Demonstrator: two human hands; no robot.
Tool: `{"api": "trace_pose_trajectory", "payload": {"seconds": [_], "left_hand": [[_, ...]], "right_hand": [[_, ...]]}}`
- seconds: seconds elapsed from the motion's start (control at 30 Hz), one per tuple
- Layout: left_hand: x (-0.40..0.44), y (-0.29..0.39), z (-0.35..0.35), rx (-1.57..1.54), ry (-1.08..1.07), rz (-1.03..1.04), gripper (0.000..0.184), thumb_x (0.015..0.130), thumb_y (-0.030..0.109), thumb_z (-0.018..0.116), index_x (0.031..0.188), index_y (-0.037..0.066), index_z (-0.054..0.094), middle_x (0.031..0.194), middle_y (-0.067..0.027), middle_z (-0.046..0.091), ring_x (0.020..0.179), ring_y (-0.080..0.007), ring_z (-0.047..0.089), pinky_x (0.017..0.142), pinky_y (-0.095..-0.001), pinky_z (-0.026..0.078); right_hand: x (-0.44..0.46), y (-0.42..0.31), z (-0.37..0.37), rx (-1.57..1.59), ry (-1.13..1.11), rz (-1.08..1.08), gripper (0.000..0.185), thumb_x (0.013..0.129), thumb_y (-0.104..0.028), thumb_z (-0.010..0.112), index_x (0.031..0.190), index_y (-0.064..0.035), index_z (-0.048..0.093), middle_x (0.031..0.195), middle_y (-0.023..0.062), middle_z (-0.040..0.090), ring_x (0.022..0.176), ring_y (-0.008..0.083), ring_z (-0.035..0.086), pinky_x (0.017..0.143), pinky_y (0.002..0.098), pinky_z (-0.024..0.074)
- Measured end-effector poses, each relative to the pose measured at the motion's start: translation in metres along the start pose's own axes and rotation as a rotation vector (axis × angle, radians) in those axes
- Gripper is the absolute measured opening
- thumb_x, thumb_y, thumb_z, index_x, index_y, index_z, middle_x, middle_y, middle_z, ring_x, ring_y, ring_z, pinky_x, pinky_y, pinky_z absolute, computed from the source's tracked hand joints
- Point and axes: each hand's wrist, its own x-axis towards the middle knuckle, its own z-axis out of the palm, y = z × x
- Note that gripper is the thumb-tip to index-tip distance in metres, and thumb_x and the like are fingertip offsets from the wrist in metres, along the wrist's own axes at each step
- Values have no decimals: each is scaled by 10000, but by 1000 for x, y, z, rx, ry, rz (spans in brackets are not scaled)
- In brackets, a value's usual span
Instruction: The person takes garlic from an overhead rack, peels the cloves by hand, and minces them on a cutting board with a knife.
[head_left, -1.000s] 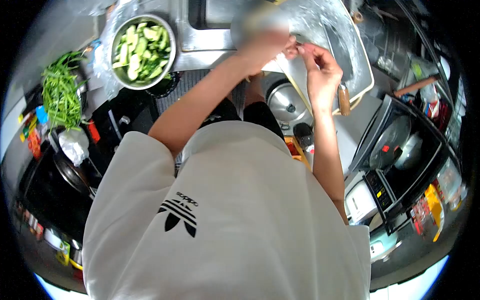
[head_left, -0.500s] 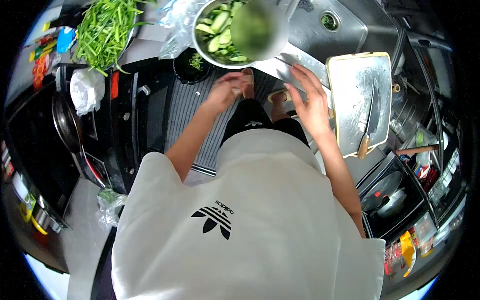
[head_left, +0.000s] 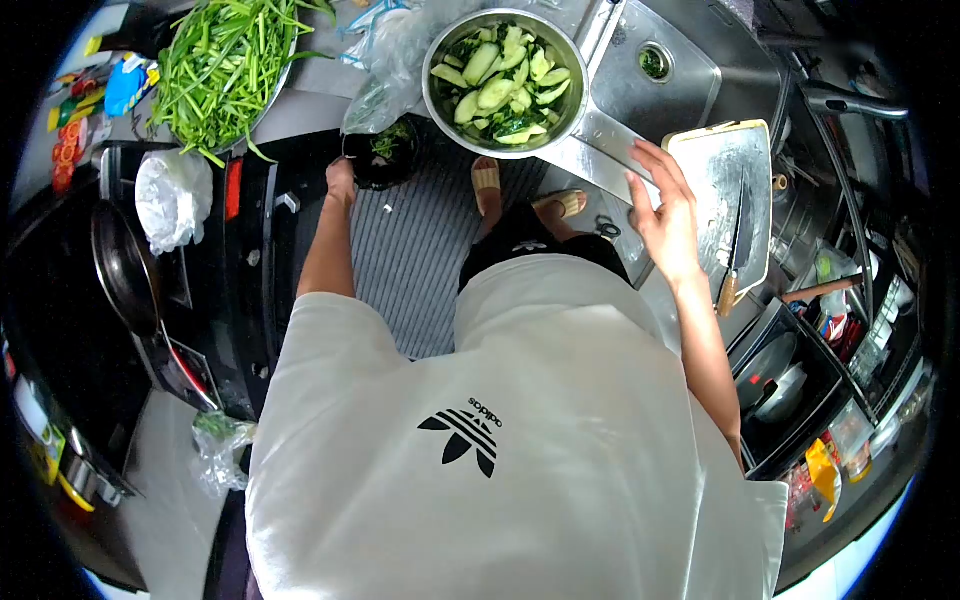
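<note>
My left hand [head_left: 341, 180] is at the left rim of a black bin [head_left: 378, 172] with green scraps in it, fingers closed on the rim. My right hand [head_left: 668, 222] is open and holds nothing, its fingers stretched over the steel counter edge [head_left: 598, 165], left of the white cutting board [head_left: 706, 165]. A knife [head_left: 735, 245] with a wooden handle lies on the board. Between the hands and farther forward stands a metal bowl [head_left: 437, 100] of cut cucumber pieces [head_left: 495, 92].
A sink [head_left: 680, 85] lies right of the bowl. Leafy green stalks [head_left: 225, 70] are heaped at the upper left, near a clear plastic bag [head_left: 390, 85]. A black pan [head_left: 128, 265] and a white bag [head_left: 175, 200] are at the left, a dish rack [head_left: 790, 385] at the right.
My left hand has moved left and taken hold of the bin's rim. My right hand, together with the other at the board earlier, is now apart and open. The view has swung left.
</note>
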Motion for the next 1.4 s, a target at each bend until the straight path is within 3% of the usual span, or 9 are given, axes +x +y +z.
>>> {"api": "trace_pose_trajectory", "payload": {"seconds": [0.4, 0.57, 0.6, 0.7, 0.83, 0.93, 1.23, 1.33, 1.4], "left_hand": [[-52, 50, 13, 1459, 430, 417, 551, 732, 475, 739, 1227, 259, 630, 1048, -117, 687, 1003, -335, 648, 938, -460, 470], [65, 5, -29, 1245, -257, 683, 459, 748, 171, 704, 1202, 179, 642, 1282, -229, 550, 1227, -374, 506, 993, -449, 441], [-35, 28, 9, 1419, 279, 811, 485, 738, 93, 653, 1222, 109, 629, 1063, -235, 663, 1037, -386, 627, 918, -383, 500], [5, 15, -5, 1123, -116, 1027, 556, 742, 66, 631, 1294, 92, 570, 1144, -237, 639, 1081, -428, 594, 940, -410, 485], [-128, 75, 37, 1178, -117, 362, 689, 738, 117, 662, 1396, 114, 455, 1345, -227, 514, 1279, -372, 459, 1063, -431, 368], [-148, 29, 47, 1703, 52, 1028, 686, 738, 124, 660, 1393, 114, 457, 1273, -212, 574, 1207, -357, 532, 1037, -455, 381], [-191, 4, 70, 1018, 285, 875, 481, 778, 56, 568, 1257, 98, 560, 976, -199, 692, 924, -386, 664, 810, -442, 530], [-189, 15, 43, 898, 256, 1163, 761, 691, 130, 712, 1397, 163, 431, 1472, -255, 338, 1317, -378, 414, 1055, -502, 364], [-255, 48, 86, 1104, 567, 479, 865, 668, 208, 785, 1431, 249, 378, 1582, -192, -14, 1444, -366, 148, 1040, -713, 184]], "right_hand": [[-58, 45, -14, 1, 230, 145, 219, 874, -48, 615, 1088, -23, 657, 1093, 158, 614, 995, 329, 623, 870, 378, 499], [-92, 75, -24, 62, 169, 246, 249, 870, -17, 603, 1115, -27, 645, 1172, 141, 590, 1050, 302, 615, 842, 356, 514], [-101, 83, -28, 64, 178, 251, 249, 870, -17, 603, 1115, -27, 645, 1172, 141, 590, 1050, 302, 615, 842, 356, 514], [-130, 121, -43, -63, 204, 286, 266, 851, 1, 576, 1112, -8, 627, 1210, 151, 566, 1085, 348, 586, 927, 396, 475], [-166, 176, -65, -153, 255, 364, 323, 817, -4, 616, 1138, -37, 622, 1237, 150, 562, 1163, 341, 539, 993, 396, 428], [-186, 215, -77, -273, 312, 481, 386, 800, -12, 618, 1184, -33, 592, 1309, 181, 504, 1206, 364, 494, 1005, 418, 416], [-206, 268, -92, -49, 379, 363, 368, 802, -25, 582, 1169, -2, 590, 1272, 199, 518, 1098, 388, 552, 955, 439, 447], [-212, 274, -95, 57, 354, 267, 388, 789, -13, 590, 1177, 6, 580, 1274, 188, 513, 1119, 374, 541, 967, 437, 439], [-215, 279, -93, 51, 350, 238, 389, 791, -15, 596, 1179, 6, 580, 1265, 186, 515, 1122, 370, 537, 968, 436, 437]]}}
